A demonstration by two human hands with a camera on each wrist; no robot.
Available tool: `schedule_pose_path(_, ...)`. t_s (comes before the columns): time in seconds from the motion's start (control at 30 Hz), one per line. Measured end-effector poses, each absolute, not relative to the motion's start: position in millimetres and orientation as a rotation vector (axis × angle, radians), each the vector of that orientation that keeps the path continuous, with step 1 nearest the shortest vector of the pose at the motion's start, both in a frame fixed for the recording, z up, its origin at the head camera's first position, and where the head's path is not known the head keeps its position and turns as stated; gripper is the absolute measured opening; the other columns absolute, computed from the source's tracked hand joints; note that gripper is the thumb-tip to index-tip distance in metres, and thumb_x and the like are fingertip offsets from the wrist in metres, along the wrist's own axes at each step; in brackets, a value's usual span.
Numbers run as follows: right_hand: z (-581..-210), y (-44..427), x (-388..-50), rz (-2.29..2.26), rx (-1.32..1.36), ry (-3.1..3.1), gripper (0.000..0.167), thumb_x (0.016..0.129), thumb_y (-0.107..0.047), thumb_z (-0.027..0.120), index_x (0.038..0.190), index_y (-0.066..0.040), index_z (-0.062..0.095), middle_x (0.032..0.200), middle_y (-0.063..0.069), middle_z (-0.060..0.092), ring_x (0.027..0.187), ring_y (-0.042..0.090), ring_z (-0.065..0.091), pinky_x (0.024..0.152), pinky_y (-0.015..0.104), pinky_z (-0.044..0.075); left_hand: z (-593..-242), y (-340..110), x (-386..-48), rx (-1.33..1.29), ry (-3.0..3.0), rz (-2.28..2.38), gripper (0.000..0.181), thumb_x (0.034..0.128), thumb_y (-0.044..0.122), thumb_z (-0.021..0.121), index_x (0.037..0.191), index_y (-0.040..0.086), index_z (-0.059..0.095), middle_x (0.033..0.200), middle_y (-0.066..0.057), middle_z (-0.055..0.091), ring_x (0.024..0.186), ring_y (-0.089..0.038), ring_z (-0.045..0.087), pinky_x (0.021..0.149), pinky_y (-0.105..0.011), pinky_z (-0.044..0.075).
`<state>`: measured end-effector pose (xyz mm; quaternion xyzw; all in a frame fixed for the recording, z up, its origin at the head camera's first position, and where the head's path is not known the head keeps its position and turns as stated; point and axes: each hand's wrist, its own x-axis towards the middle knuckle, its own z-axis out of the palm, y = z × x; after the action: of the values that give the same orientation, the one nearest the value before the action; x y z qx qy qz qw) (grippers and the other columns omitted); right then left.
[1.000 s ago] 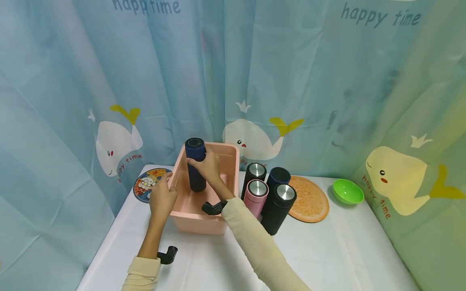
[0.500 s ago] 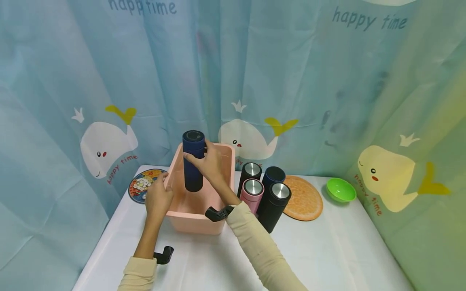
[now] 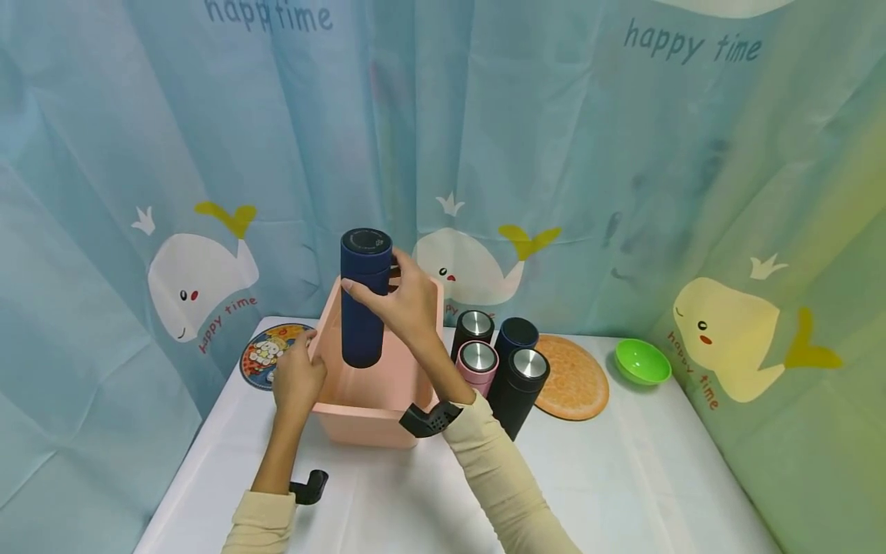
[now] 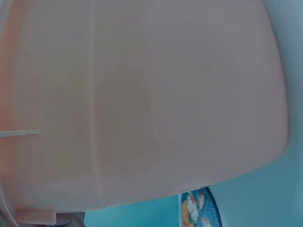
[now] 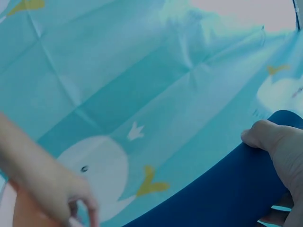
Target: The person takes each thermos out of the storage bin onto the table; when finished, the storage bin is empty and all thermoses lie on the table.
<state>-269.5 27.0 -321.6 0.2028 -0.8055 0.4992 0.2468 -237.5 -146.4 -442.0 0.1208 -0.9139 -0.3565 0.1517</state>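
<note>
My right hand (image 3: 404, 300) grips a dark blue thermos bottle (image 3: 363, 323) around its upper part and holds it upright above the pink plastic bin (image 3: 374, 438). In the right wrist view the thumb lies along the blue thermos (image 5: 222, 189). My left hand (image 3: 299, 378) holds the bin's left rim, fingers curled over the edge. The left wrist view is filled mostly by the bin's outer wall (image 4: 180, 104), and the left hand is almost wholly hidden there.
Right of the bin stand a pink thermos (image 3: 477, 365), a large black thermos (image 3: 519, 392), a smaller black one (image 3: 474, 327) and a dark blue one (image 3: 517, 335). Beyond them lie an orange round mat (image 3: 571, 377) and a green bowl (image 3: 642, 362). A patterned round mat (image 3: 266, 358) lies left.
My right hand has raised the blue thermos from inside the bin to above it. The left hand stays on the bin's rim. The view has shifted slightly.
</note>
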Motion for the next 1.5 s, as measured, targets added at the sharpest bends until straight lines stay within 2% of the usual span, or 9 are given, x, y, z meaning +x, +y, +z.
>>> schedule_pose_path(0.17,-302,38,-250,1.478,0.669,-2.066,0.054,0.074,-0.027,0.082,0.119,-0.006,0.061,0.097,0.009,0.067,0.086,0.019,0.066,0.073,0.030,0.058,-441,-147,-238,0.343,-2.624,-1.019,0.047,0.0915,0.007,0.054,0.138,0.006,0.051,0.128,-0.026,0.061,0.103,-0.047,0.064,0.078,-0.058,0.051)
schedule_pose_path(0.37,-289,59,-228,1.566,0.705,-2.010,0.055,0.074,-0.022,0.082,0.121,-0.004,0.060,0.098,0.010,0.065,0.087,0.019,0.063,0.072,0.033,0.058,-440,-146,-237,0.333,-2.617,-1.015,0.047,0.0903,0.006,0.054,0.137,0.004,0.052,0.124,-0.028,0.062,0.096,-0.046,0.066,0.073,-0.057,0.051)
schedule_pose_path(0.67,-278,95,-196,1.500,0.720,-2.017,0.057,0.072,-0.022,0.082,0.124,-0.011,0.060,0.101,0.005,0.067,0.089,0.015,0.060,0.070,0.036,0.053,-442,-147,-235,0.321,-2.607,-1.046,0.047,0.0894,0.006,0.053,0.136,0.003,0.053,0.124,-0.030,0.062,0.101,-0.049,0.064,0.075,-0.060,0.050)
schedule_pose_path(0.9,-272,119,-174,1.450,0.708,-1.977,0.062,0.069,-0.018,0.083,0.126,-0.011,0.060,0.104,0.005,0.069,0.091,0.015,0.063,0.068,0.029,0.052,-441,-149,-235,0.311,-2.597,-1.031,0.047,0.0888,0.005,0.052,0.136,0.003,0.053,0.122,-0.030,0.062,0.101,-0.050,0.063,0.075,-0.061,0.049)
schedule_pose_path(1.27,-290,156,-146,1.415,0.647,-1.981,0.065,0.064,-0.002,0.083,0.125,-0.010,0.061,0.105,0.002,0.069,0.091,0.011,0.067,0.072,0.024,0.054,-441,-148,-236,0.318,-2.611,-1.042,0.047,0.0886,0.006,0.052,0.136,0.004,0.053,0.124,-0.030,0.061,0.104,-0.051,0.062,0.078,-0.061,0.048)
schedule_pose_path(1.5,-316,170,-135,1.352,0.600,-2.056,0.065,0.064,-0.004,0.084,0.124,-0.013,0.061,0.107,0.002,0.069,0.093,0.012,0.065,0.072,0.026,0.052,-440,-148,-236,0.314,-2.619,-1.034,0.047,0.0890,0.006,0.051,0.136,0.003,0.052,0.124,-0.030,0.061,0.104,-0.051,0.061,0.078,-0.062,0.048)
